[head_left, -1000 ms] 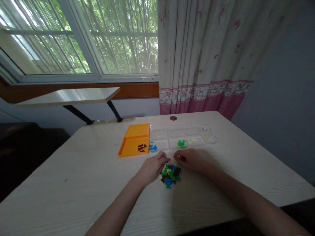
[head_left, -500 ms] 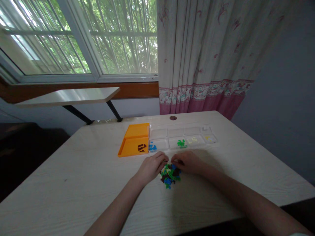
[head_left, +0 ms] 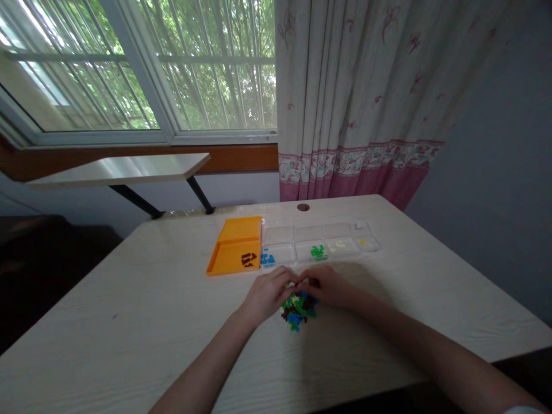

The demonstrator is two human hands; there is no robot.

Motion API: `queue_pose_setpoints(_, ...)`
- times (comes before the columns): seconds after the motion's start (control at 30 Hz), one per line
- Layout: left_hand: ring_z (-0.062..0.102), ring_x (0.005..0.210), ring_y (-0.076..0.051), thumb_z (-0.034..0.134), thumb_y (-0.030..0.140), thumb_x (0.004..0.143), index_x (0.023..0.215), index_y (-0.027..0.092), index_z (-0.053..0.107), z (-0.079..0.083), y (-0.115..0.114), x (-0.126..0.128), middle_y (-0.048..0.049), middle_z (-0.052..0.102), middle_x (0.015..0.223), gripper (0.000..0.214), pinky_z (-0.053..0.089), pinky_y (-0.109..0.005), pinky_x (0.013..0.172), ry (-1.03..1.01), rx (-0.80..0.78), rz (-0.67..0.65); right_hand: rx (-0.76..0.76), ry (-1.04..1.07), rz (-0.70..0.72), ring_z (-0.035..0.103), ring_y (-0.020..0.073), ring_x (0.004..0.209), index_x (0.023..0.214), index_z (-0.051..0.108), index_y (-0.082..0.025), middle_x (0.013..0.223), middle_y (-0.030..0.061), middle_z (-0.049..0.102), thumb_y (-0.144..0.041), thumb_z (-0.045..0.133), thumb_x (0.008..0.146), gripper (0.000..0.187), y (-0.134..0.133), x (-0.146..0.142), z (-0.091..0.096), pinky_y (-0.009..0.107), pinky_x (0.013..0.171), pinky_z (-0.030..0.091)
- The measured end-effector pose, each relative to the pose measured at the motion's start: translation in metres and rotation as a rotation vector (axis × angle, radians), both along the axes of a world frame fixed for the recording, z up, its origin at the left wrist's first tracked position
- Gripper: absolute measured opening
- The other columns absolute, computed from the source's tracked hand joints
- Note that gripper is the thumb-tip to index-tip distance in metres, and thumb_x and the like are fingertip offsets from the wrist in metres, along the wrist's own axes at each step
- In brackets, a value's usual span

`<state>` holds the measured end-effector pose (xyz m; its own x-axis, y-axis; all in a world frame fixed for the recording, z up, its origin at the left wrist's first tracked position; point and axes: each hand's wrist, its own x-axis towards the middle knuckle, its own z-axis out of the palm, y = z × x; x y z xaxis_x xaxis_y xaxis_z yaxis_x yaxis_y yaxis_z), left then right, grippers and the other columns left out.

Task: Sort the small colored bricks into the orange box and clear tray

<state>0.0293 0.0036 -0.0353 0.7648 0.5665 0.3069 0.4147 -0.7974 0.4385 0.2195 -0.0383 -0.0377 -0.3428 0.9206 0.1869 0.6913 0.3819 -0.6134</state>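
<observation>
Curling inward, the left hand [head_left: 267,294] and the right hand [head_left: 331,287] meet fingertip to fingertip at the far edge of a pile of small coloured pieces [head_left: 298,310]. The fingers of both hands are bent and drawn close together; whether either pinches a piece I cannot tell, since the fingertips hide it. The pile, a mix of green, blue and dark brown, lies on the pale wooden table [head_left: 129,322], partly under the two hands.

Just beyond the hands sits an orange tray [head_left: 235,236] with a few dark brown pieces [head_left: 249,259] in its near part. Touching its right side is a clear divided box [head_left: 308,232]. Its near row holds blue pieces [head_left: 267,258] in the left compartment, then green pieces [head_left: 319,251], pale yellow pieces [head_left: 338,244], and a few brighter yellow pieces [head_left: 364,242] at the right end.
</observation>
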Motion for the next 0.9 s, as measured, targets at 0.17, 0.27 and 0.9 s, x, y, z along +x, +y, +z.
queue_pose_setpoints(0.17, 0.057, 0.081, -0.012, 0.047, 0.029, 0.085, 0.092, 0.019, 0.057, 0.0011, -0.0014, 0.001, -0.003, 0.059, 0.09, 0.016, 0.046, -0.021, 0.069, 0.016, 0.03, 0.0, -0.035, 0.083, 0.0, 0.045, 0.0071, 0.045, 0.082, 0.066, -0.018, 0.051, -0.0041, 0.053, -0.029, 0.051, 0.081, 0.019, 0.0001, -0.0014, 0.0002, 0.017, 0.047, 0.032)
queue_pose_setpoints(0.27, 0.057, 0.08, -0.012, 0.046, 0.029, 0.086, 0.092, 0.019, 0.057, 0.0009, -0.0016, 0.0004, -0.0031, 0.059, 0.089, 0.016, 0.046, -0.021, 0.068, -0.005, 0.05, 0.006, -0.033, 0.118, -0.001, 0.043, 0.0067, 0.044, 0.082, 0.066, -0.017, 0.049, -0.0043, 0.052, -0.028, 0.05, 0.081, 0.019, 0.0006, -0.0016, -0.0007, 0.017, 0.045, 0.031)
queue_pose_setpoints(0.9, 0.057, 0.078, -0.013, 0.049, 0.027, 0.084, 0.095, 0.019, 0.059, -0.004, 0.0008, -0.0014, -0.0037, 0.06, 0.085, 0.016, 0.046, -0.022, 0.067, -0.158, 0.066, 0.01, -0.013, 0.157, -0.075, 0.043, 0.0068, 0.045, 0.081, 0.068, -0.016, 0.049, -0.0031, 0.052, -0.031, 0.055, 0.079, 0.02, 0.004, 0.0003, -0.0043, 0.017, 0.045, 0.03)
